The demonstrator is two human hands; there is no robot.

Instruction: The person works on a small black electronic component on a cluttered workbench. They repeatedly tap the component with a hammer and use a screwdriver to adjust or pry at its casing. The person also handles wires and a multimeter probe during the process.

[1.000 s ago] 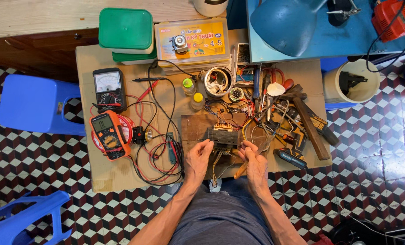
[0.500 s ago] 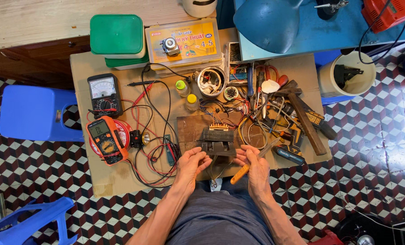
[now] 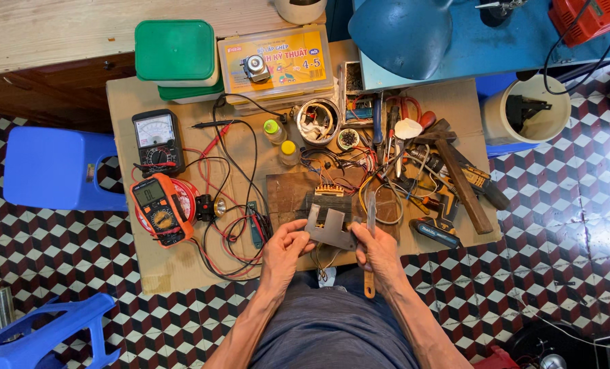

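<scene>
Both hands [image 3: 286,247] [image 3: 376,249] close together, fingers curled

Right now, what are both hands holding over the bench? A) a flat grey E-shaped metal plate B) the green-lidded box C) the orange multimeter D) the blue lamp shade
A: the left hand and right hand grip the two ends of a flat grey E-shaped metal plate just in front of the transformer core; the orange multimeter lies untouched off to the left.

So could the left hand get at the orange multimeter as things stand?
Probably yes: the left hand sits near the orange multimeter, with only loose wires between, though its fingers now hold a metal plate.
</scene>
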